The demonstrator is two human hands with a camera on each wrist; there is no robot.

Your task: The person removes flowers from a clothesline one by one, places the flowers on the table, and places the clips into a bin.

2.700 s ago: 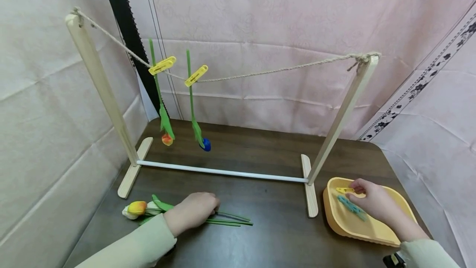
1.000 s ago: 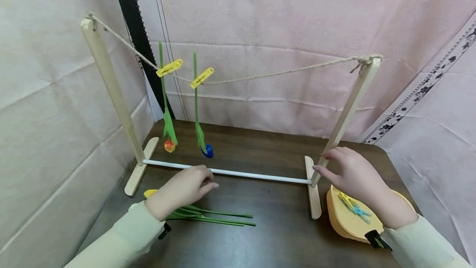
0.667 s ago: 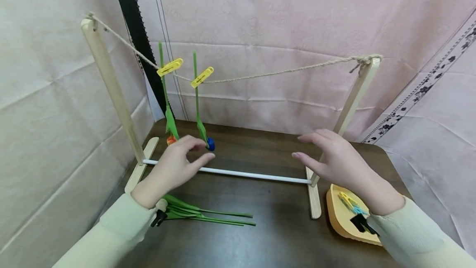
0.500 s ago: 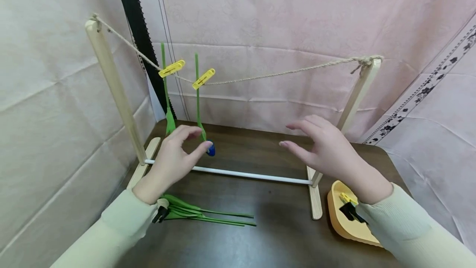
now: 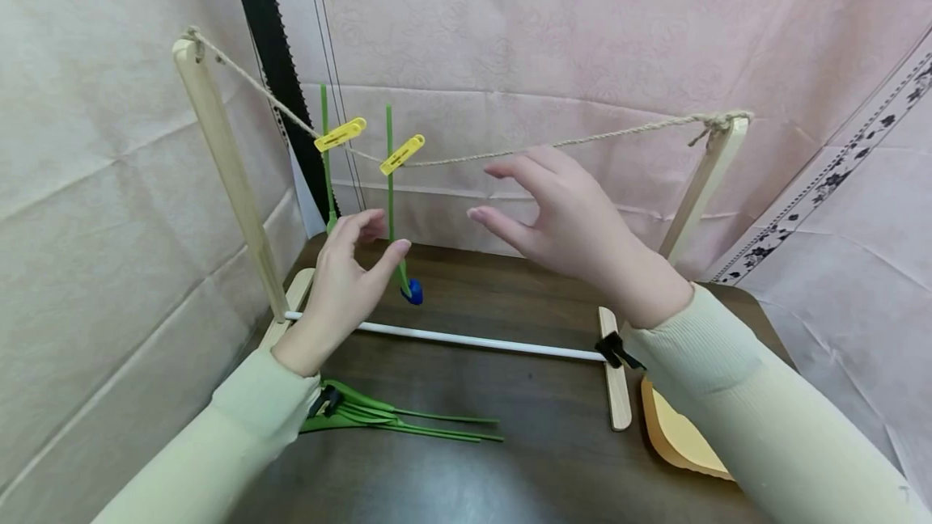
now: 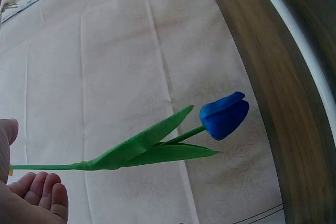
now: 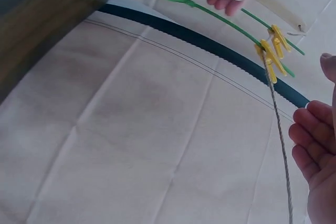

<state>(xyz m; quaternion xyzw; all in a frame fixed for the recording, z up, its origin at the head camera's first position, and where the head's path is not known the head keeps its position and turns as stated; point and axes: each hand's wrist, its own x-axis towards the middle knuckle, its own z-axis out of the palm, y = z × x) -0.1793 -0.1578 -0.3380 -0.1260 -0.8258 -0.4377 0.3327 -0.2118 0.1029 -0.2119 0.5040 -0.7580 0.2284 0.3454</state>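
Observation:
Two artificial tulips hang head down from a rope (image 5: 604,136), each held by a yellow clothespin (image 5: 402,154). The nearer one is a blue tulip (image 6: 224,116); my left hand (image 5: 342,285) is beside its green stem, thumb and fingers apart and holding nothing. Behind this hand, the other tulip shows only its stem (image 5: 325,176); its bloom is hidden. My right hand (image 5: 571,221) is raised just below the rope, right of the clothespins, with relaxed, spread fingers and nothing in it. In the right wrist view, the rope (image 7: 283,150) runs past the fingers.
A wooden post (image 5: 229,176) at each side carries the rope, joined low down by a white rod (image 5: 480,340). Several green flower stems (image 5: 437,425) lie on the dark table, their blooms covered by my left sleeve. A yellow tray (image 5: 680,439) sits partly under my right arm.
Both hands have left the table and the tray and risen toward the rope. The right hand moved up and left, away from the clothespins in the tray; the left let go of the lying flowers.

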